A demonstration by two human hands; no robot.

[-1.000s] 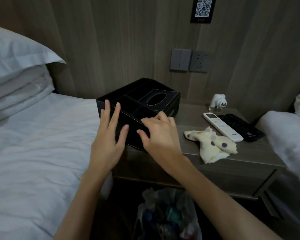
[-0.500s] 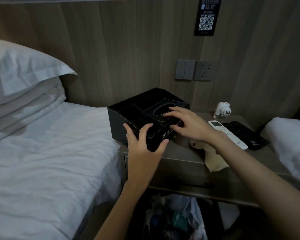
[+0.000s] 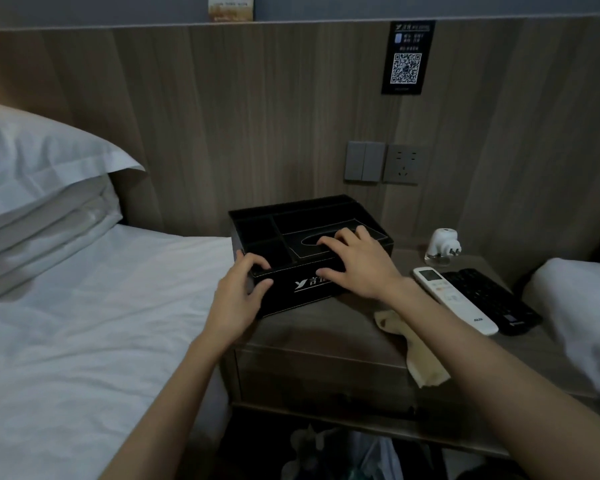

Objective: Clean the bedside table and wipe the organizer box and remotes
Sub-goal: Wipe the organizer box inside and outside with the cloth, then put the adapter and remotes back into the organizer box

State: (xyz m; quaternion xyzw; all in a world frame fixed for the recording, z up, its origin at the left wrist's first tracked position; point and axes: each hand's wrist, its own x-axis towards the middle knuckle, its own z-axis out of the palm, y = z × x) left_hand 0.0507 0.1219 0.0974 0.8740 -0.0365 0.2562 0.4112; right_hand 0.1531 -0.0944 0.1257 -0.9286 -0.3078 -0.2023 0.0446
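Box (image 3: 291,299), black with open compartments and a tissue slot in its lid, stands at the back left of the surface (image 3: 326,327), close to the wall and just beside the bed (image 3: 84,323). Both hands are on it. The left hand (image 3: 238,299) holds the near left corner, fingers (image 3: 257,261) curled over the rim and thumb on the front wall. The right hand (image 3: 361,268) lies over the lid, fingers spread beside the slot and thumb against the front wall, pinching that edge.

A yellow cloth (image 3: 426,368) droops over the front edge of the surface, partly under the right forearm, and neither hand touches it. To its right the white remote (image 3: 454,301) and black remote (image 3: 489,299) lie side by side on the surface, outside the box. A white plug (image 3: 444,245) stands behind them.

Judging by this, the box is only being set in its place. Whether it or the surface has been wiped does not show. The remotes probably have to be wiped and put back in the box.

Half a second earlier the left hand was open, fingers spread, just short of that corner, and it now grips it. The right hand has slid further across the lid. A second ago the box sat nearer the front edge with one corner pointing forward. It now looks further back and squarer to the wall.
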